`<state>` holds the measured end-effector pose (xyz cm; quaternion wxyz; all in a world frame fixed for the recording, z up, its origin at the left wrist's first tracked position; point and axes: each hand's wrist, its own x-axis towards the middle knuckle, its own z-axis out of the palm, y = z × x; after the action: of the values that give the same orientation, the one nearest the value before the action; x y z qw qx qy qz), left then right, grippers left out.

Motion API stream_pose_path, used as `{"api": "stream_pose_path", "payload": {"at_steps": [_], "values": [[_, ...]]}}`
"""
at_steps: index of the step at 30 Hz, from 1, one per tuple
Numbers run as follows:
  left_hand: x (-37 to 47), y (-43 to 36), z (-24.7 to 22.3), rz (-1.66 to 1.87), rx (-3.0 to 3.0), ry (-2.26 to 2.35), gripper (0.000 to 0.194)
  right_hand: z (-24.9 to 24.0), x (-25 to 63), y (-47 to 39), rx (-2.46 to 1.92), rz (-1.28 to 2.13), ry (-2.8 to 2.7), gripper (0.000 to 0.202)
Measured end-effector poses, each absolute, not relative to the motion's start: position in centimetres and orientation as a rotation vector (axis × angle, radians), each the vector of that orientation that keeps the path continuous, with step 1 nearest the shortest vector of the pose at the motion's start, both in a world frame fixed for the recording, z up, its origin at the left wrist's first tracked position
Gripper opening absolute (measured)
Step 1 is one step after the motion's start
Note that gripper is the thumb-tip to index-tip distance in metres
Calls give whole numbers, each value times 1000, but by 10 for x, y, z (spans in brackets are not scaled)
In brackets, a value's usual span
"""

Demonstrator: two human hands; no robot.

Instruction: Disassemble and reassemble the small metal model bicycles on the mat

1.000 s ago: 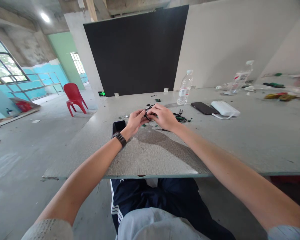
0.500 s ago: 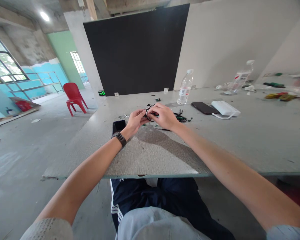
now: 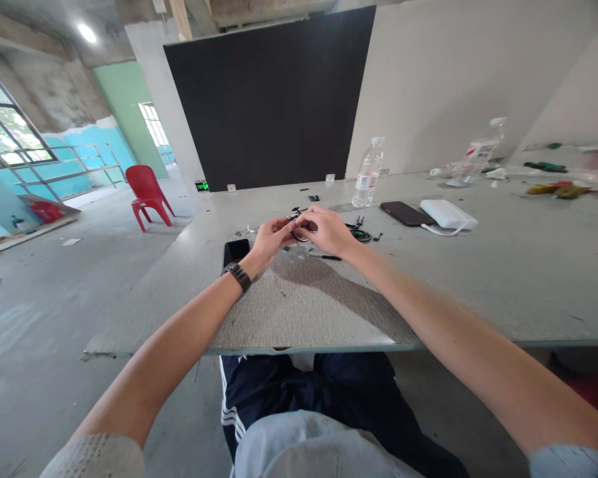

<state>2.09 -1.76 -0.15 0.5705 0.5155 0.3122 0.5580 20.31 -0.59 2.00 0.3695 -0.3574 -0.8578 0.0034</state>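
Left hand (image 3: 269, 241) clamped on a small black spoked wheel (image 3: 301, 238) from its left | right hand (image 3: 329, 231) pinching its right side, neither hand nearer | wheel between them, well in from the tabletop's (image 3: 299, 318) near edge; fingers hide its long axis

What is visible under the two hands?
Below the left hand and right hand, small green pieces lie on the table. The hands partly cover a spoked wheel they hold; its covered parts, and the table behind them, cannot be seen.
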Motion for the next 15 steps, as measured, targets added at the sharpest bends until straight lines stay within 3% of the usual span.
{"api": "stream_pose_path", "payload": {"at_steps": [4,9,12,15], "values": [[20,-15,1,1363,1113,728,11,24,209,-3,-849,-2,-2157,20],[18,-11,4,1441,958,744,14,26,215,0,-1125,-14,-1893,22],[18,-11,5,1481,901,735,11,19,213,4,-1256,239,-1881,44],[21,-12,4,1475,909,728,11,11,206,8,-1092,618,-1920,61]]}}
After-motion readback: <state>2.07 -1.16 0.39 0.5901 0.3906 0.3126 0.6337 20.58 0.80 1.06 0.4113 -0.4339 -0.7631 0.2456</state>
